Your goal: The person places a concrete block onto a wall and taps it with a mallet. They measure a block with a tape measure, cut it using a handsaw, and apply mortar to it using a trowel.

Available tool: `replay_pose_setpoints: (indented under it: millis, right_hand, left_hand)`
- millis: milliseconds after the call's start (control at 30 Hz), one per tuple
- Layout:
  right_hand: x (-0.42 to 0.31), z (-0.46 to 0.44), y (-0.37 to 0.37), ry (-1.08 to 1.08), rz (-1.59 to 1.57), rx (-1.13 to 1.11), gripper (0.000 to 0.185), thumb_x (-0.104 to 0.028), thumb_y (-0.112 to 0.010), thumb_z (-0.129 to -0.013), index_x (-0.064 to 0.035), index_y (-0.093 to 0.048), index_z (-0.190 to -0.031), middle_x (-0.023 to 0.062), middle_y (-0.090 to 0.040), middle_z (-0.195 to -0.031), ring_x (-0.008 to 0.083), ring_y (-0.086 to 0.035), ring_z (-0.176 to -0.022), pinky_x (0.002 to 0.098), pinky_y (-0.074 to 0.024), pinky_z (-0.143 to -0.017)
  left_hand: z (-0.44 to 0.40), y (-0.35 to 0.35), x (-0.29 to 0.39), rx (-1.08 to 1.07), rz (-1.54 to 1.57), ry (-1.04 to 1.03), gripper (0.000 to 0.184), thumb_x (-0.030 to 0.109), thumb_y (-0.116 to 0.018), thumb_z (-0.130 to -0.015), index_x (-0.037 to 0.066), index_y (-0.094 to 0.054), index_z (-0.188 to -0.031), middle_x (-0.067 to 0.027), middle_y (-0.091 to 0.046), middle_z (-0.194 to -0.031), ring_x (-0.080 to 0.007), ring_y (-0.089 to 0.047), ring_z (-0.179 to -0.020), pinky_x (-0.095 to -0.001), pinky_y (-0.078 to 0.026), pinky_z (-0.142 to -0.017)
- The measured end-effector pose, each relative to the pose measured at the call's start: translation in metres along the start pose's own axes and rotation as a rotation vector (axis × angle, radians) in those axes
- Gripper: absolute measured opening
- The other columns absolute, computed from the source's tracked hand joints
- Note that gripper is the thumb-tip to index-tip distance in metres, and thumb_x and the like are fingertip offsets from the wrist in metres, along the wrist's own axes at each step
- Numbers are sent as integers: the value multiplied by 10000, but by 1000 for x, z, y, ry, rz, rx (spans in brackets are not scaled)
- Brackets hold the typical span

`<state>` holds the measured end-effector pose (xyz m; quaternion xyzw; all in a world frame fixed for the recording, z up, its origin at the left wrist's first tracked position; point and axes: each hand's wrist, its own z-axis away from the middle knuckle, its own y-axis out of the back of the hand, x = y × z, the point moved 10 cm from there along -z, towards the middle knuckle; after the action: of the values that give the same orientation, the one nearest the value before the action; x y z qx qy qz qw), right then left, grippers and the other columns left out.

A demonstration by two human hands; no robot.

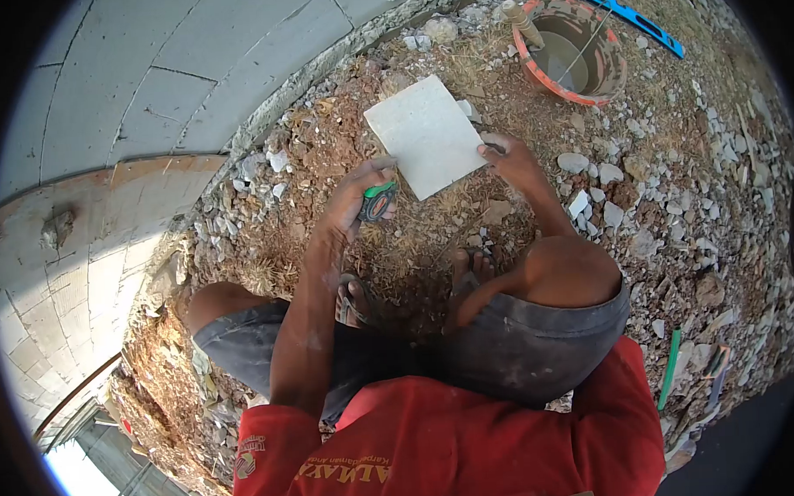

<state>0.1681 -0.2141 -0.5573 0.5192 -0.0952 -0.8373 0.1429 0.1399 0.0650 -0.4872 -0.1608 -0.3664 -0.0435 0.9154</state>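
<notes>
My left hand [353, 197] is closed round a tape measure [378, 201] with a green and dark case, and its fingertips are at the left edge of a pale square tile [426, 135]. At the tile's right edge, my right hand [512, 160] grips the rim between thumb and fingers. A small dark object shows by those fingers, too small to name. The tile lies flat-side up in front of my knees, above the rubble; whether it rests on anything is hidden.
An orange-rimmed bucket [619, 65] of grey mix with a rod in it stands ahead right, a blue spirit level [630, 19] beyond. A block wall [137, 73] rises at left. Stones [573, 162] cover the ground; a green strip [670, 370] lies right.
</notes>
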Motion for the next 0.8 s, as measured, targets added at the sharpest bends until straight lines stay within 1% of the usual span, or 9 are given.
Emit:
replay_pose_setpoints:
  millis: [33,100,133,167,233,333,433,633,800]
  right_hand:
    - [-13,12,0,-9,8,-27,385,-216,-706,-910,-14,-656,-1234,161,-695,-1127,238,-673,-1012,349,-506,-899]
    - [-70,35,9,227,249,101,329,-202,-665,-974,-8,-646,-1238,71,-702,-1035,150,-654,-893,309,-536,-775]
    - [-85,40,-9,338,-47,-52,320,-206,-675,-963,9,-649,-1198,79,-698,-984,149,-651,-839,306,-524,-748]
    - [-98,48,-17,330,-55,-53,320,-206,-675,-963,9,-649,-1198,79,-698,-984,149,-651,-839,306,-524,-748]
    - [-107,72,-79,35,-504,-575,290,-178,-687,-949,8,-652,-1169,75,-686,-912,137,-633,-783,287,-497,-674]
    - [-95,71,-108,-94,-496,-582,265,-146,-717,-918,33,-654,-1103,81,-651,-840,146,-623,-737,287,-483,-600]
    - [-76,73,-128,-193,-608,-576,240,-148,-719,-919,30,-645,-1061,85,-639,-819,148,-618,-707,271,-472,-572]
    - [-82,61,-131,-105,-554,-599,345,-148,-751,-894,-34,-604,-1185,55,-661,-996,132,-633,-856,273,-488,-652]
    - [-91,48,-137,-183,-650,-683,324,-106,-748,-882,10,-597,-1144,60,-633,-917,143,-619,-750,271,-491,-609]
  left_hand:
    - [-2,17,5,62,-135,-48,522,302,-631,-908,40,-533,-1349,-80,-621,-954,-167,-652,-662,-294,-552,-593]
    - [9,22,28,151,-277,-118,471,367,-620,-947,46,-544,-1284,-102,-619,-974,-171,-655,-662,-284,-536,-581]
    - [15,12,38,85,-205,-141,506,400,-631,-948,51,-530,-1300,-102,-616,-960,-170,-651,-672,-285,-534,-586]
    - [18,1,42,10,-139,-166,541,433,-642,-949,56,-515,-1315,-101,-613,-945,-169,-648,-681,-286,-533,-591]
    - [16,-19,39,-58,-129,-141,654,492,-656,-938,65,-442,-1386,-109,-606,-973,-175,-645,-742,-298,-525,-620]
    - [23,-41,46,5,-749,-282,812,468,-731,-891,81,-318,-1473,-163,-593,-1098,-217,-654,-879,-355,-527,-737]
    - [24,-42,33,24,-975,-251,918,463,-814,-812,75,-313,-1476,-165,-587,-1150,-249,-654,-971,-403,-532,-820]
    - [26,-39,32,26,-851,-293,1014,509,-851,-749,60,-300,-1472,-162,-590,-1174,-302,-640,-1100,-438,-507,-945]
    - [21,-26,48,59,-879,-241,979,526,-838,-759,24,-335,-1433,-173,-595,-1168,-314,-637,-1114,-440,-502,-958]
